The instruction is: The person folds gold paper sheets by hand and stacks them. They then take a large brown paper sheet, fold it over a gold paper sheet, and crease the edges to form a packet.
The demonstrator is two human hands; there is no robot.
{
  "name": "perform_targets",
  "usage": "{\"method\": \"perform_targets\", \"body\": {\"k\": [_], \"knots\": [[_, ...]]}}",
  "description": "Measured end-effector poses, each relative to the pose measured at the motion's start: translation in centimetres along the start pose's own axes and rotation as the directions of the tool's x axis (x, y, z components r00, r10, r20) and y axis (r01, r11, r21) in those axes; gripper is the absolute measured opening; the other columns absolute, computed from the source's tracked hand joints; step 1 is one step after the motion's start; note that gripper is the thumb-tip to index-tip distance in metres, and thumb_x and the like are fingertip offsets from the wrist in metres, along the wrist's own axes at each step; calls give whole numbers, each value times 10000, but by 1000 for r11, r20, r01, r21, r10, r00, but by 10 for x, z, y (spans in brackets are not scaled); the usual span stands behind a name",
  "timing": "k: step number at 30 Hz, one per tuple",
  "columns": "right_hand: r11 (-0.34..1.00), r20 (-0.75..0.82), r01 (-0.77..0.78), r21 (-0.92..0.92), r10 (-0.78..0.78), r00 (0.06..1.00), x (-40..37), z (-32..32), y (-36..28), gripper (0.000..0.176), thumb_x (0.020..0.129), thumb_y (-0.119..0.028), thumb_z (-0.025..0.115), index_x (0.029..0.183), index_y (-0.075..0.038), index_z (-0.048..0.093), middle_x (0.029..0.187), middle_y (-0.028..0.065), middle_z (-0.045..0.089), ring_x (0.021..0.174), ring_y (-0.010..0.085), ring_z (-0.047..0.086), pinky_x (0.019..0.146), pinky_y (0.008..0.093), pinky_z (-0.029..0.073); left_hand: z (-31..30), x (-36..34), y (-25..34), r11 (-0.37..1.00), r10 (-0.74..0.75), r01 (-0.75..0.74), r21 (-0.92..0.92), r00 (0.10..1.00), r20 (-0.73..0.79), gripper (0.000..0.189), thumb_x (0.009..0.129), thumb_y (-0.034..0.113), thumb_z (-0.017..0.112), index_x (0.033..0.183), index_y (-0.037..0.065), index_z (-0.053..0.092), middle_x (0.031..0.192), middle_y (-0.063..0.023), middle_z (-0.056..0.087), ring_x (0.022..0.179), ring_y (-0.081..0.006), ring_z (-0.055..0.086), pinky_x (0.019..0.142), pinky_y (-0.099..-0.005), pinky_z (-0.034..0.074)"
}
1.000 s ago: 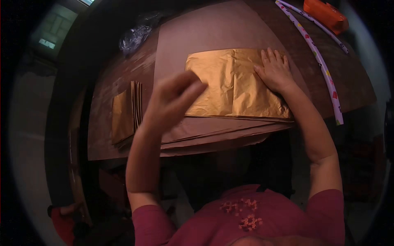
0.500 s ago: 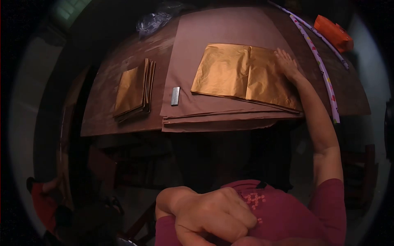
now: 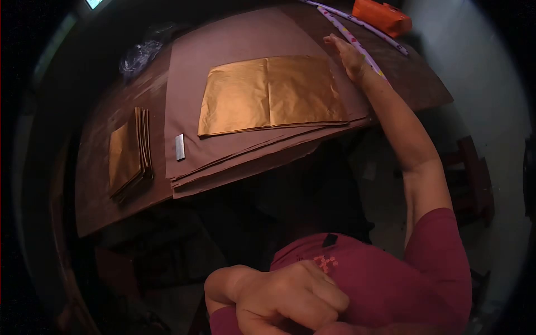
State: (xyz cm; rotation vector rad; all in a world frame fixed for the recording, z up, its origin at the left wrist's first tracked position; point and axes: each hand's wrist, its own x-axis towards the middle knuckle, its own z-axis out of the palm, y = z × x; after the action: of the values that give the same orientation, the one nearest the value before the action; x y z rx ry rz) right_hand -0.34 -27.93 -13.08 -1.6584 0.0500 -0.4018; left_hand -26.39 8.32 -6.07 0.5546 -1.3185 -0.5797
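A creased gold sheet, with more layers under its front edge, lies on a stack of large brown sheets. My right hand is past the gold sheet's right side, near a patterned roll; its fingers are stretched out and hold nothing. Close to my chest, my left hand is closed, and whatever may be inside it is hidden. Left of the gold sheet, a small grey metal bar rests on the brown sheets. Several folded gold sheets stand in a bundle farther left.
The dark wooden table has its front edge facing me. A crumpled clear plastic bag sits at the back left. At the back right are an orange packet and a second thin roll. Dark red furniture stands below on the right.
My view has turned, so the table appears shifted left and tilted. My right hand has come off the gold sheet's right edge and moved beyond it. My left hand stays closed at my chest.
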Motion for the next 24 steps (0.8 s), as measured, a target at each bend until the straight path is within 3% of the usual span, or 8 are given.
{"method": "perform_targets", "body": {"k": [4,6,8,10,11,15,16,24], "knots": [[994,117,77,-80,-67,991,-57,-18,-39,445,1060,-315,435,1320,14,582,1304,95,609,1250,183,529,1105,318,365,-3,7,-6,999,-8,9,-39,1000,29,496,894,387,675,683,-59,620,663,-159,612,548,-226,594,475,-299,418],[914,256,193,-356,-103,961,-81,-31,-44,470,1046,-340,465,1333,21,562,1346,104,584,1255,200,534,1079,292,380,-4,10,-9,998,-9,11,-59,999,40,490,893,383,675,686,-58,620,665,-157,611,550,-225,592,479,-299,418],[955,198,73,-288,-15,980,-102,-37,-23,438,1026,-307,518,1325,9,571,1318,126,599,1252,221,543,1071,308,399,-4,13,-14,997,-12,16,-76,999,47,484,892,380,675,688,-57,620,667,-156,610,553,-224,590,482,-299,417],[835,349,294,-466,-133,928,-129,-38,-17,484,963,-300,625,1358,-32,554,1372,146,558,1302,260,511,1075,325,405,-3,15,-16,996,-23,27,-85,999,48,479,891,376,676,691,-56,620,669,-155,609,555,-224,588,486,-299,416],[835,347,295,-465,-135,928,-142,-37,-15,484,963,-300,625,1358,-32,554,1372,146,558,1302,260,511,1075,325,405,-2,15,-17,996,-30,34,-88,998,49,476,890,374,676,692,-55,620,670,-154,609,556,-224,587,487,-299,416],[456,594,629,-629,-241,768,-168,-30,-7,695,824,-365,760,1416,-100,511,1485,145,446,1385,327,415,1156,434,309,1,17,-19,993,-49,56,-102,996,70,464,887,367,676,697,-53,620,673,-151,607,561,-222,584,494,-299,415],[452,580,606,-654,-215,786,-171,-28,-4,691,814,-363,765,1406,-103,521,1475,137,465,1391,323,411,1174,468,263,3,19,-21,993,-53,61,-106,996,73,461,887,365,677,699,-53,620,674,-151,607,562,-222,583,496,-299,414],[586,578,556,-589,-175,797,-160,-34,-5,545,810,-302,758,1283,-74,613,1418,143,531,1377,313,436,1163,445,293,5,23,-22,988,-108,110,-110,994,16,438,882,350,678,709,-49,620,682,-145,603,572,-220,575,509,-300,412]]}}
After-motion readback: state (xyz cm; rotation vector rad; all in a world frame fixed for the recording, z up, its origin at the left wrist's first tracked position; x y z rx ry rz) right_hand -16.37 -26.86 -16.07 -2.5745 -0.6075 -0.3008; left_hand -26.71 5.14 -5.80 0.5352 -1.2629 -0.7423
